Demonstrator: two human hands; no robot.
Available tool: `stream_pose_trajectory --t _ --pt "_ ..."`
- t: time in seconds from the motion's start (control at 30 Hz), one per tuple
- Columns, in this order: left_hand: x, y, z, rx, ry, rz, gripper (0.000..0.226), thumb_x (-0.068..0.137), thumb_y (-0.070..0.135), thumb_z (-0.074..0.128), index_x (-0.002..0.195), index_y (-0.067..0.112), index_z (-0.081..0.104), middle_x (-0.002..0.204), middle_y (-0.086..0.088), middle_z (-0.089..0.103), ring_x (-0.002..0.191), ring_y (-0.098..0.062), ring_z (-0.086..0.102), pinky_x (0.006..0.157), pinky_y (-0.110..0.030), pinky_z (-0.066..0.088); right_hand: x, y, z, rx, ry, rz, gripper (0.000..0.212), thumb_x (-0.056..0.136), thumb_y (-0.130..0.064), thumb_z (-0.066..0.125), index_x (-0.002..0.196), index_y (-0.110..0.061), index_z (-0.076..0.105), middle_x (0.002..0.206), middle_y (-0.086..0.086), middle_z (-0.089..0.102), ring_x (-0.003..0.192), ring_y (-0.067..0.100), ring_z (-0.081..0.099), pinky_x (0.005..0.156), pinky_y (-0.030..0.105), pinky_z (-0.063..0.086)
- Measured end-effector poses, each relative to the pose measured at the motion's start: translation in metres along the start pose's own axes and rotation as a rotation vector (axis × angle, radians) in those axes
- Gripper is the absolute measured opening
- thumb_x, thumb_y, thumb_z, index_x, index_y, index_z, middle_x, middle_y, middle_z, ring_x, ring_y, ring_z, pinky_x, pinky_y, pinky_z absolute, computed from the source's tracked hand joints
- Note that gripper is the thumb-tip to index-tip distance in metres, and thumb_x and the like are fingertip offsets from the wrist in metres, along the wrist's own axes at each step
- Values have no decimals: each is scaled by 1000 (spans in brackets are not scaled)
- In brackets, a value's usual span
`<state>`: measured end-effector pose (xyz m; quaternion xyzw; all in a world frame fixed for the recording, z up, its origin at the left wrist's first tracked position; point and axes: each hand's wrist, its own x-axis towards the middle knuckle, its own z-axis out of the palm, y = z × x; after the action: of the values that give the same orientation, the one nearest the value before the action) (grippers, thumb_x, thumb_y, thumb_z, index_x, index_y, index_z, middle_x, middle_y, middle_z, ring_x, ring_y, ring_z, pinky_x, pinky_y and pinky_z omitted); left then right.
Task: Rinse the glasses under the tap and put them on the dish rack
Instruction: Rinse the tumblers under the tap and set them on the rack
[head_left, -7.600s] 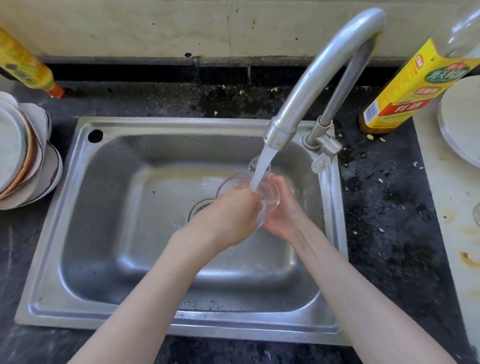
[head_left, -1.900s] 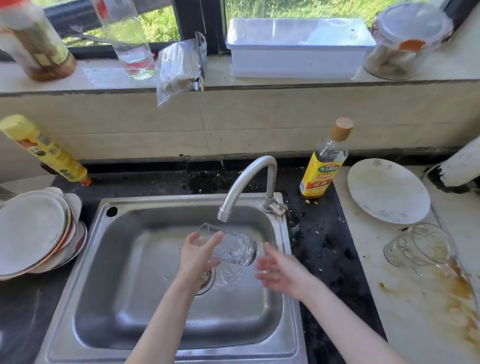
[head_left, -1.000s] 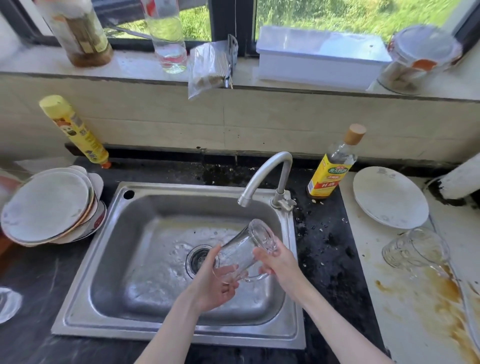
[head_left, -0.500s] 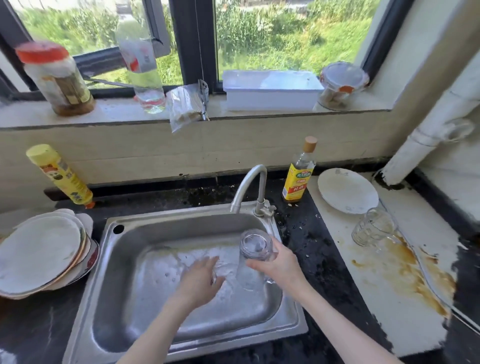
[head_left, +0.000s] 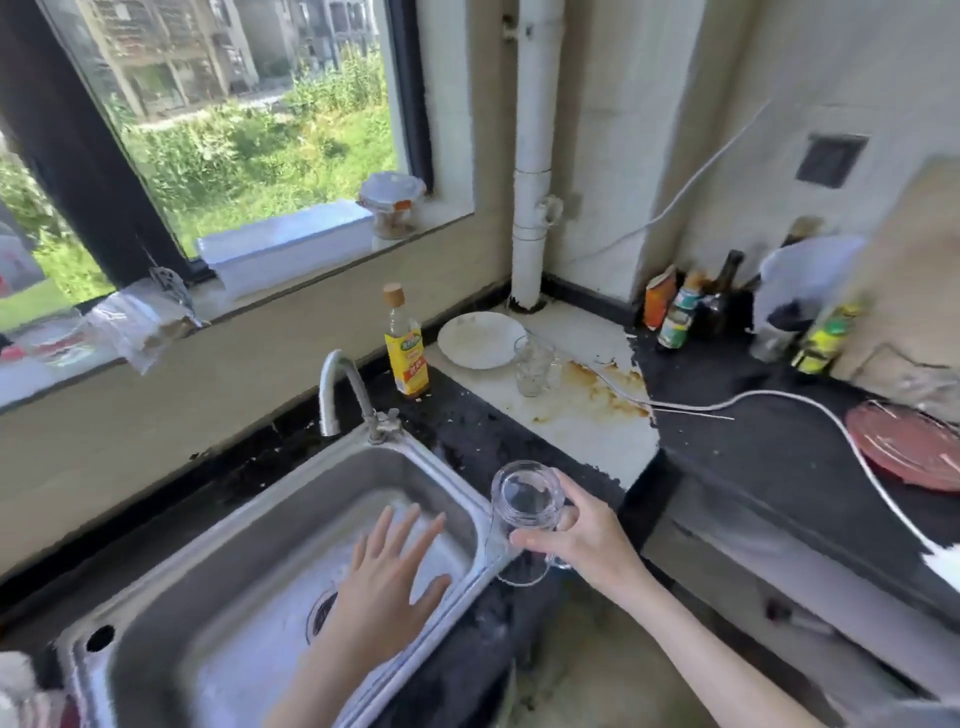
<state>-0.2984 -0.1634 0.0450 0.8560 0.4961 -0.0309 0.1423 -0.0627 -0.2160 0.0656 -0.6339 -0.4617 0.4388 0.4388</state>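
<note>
over the sink's right rim (head_left: 470, 499), the right hand (head_left: 587, 535) grips a clear glass (head_left: 524, 519), fingers curled round it. left hand (head_left: 387, 577) hovers above the basin, fingers spread, holding nothing. yellow bottle label (head_left: 408, 358) is unreadable.

A clear glass mug (head_left: 527, 512) is sitting upright in the right hand (head_left: 587, 535), its round rim facing up, hanging over the sink's (head_left: 249, 525) right edge. A second clear glass (head_left: 534, 365) is standing upright on the stained pale surface (head_left: 582, 415), just beside a white plate (head_left: 480, 340).
</note>
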Motion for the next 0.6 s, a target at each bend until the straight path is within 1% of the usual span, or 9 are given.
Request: stream_pose_trajectory --t 0.1,0.17,0.2,0.3,0.37,0.43,0.47,0.53,0.6 --pt "3 51 12 -71 -19 185 86 71 82 -4 142 41 20 152 2 23 143 -29 12 112 -46 18 -48 8 -43 15 106 21 84 64 -26 85 134 -32 40 54 -16 47 58 1 52 67 14 38" --pt "7 90 18 -88 3 300 90 61 87 -13 140 48 0 155 5 11 145 -24 0 116 -41 10 -85 13 -73 1 178 30 75 66 -17 84 130 -25 45 60 -26 59 64 -9 59 65 6 39" --pt "8 114 16 -71 -11 344 90 60 87 -9 140 47 -3 156 6 7 145 -22 -3 117 -41 8 -105 15 -88 -17 213 38 68 68 -14 83 125 -24 47 59 -30 59 63 -15 58 61 3 39" --pt "3 190 13 -8 -35 502 76 74 73 7 144 43 1 156 9 -2 144 -18 -10 116 -38 3 -168 29 -132 -78 347 62 77 66 -20 84 131 -25 42 42 -35 46 50 -18 48 51 3 35" --pt "-6 242 18 14 -14 606 62 90 62 26 144 42 3 156 10 -1 144 -17 -10 116 -35 -1 -212 44 -162 -75 429 96 87 60 -32 87 133 -29 41 55 -31 58 59 -14 56 59 6 41" --pt "-20 293 30 19 -8 708 59 93 56 31 145 41 6 157 9 2 144 -18 -9 113 -31 -4 -260 61 -192 -47 519 134 94 52 -45 87 134 -25 47 65 -13 66 66 0 62 70 21 48" --pt "-28 318 36 21 -13 764 60 92 57 30 145 39 9 157 8 4 144 -19 -7 112 -31 -4 -286 65 -208 -33 561 162 90 53 -43 87 133 -26 47 57 -14 60 60 -1 58 68 22 44" --pt "-47 370 51 15 -33 856 62 90 58 29 146 35 14 156 5 8 144 -22 -4 113 -32 -3 -337 75 -240 -20 637 183 70 63 -28 85 125 -28 52 47 -25 53 52 -9 52 62 13 39" --pt "-67 420 68 -18 -47 934 66 87 62 25 146 33 16 156 3 11 145 -23 -2 112 -31 -2 -387 79 -269 -10 693 191 58 68 -19 82 119 -29 56 56 -28 59 54 -10 54 58 7 37"
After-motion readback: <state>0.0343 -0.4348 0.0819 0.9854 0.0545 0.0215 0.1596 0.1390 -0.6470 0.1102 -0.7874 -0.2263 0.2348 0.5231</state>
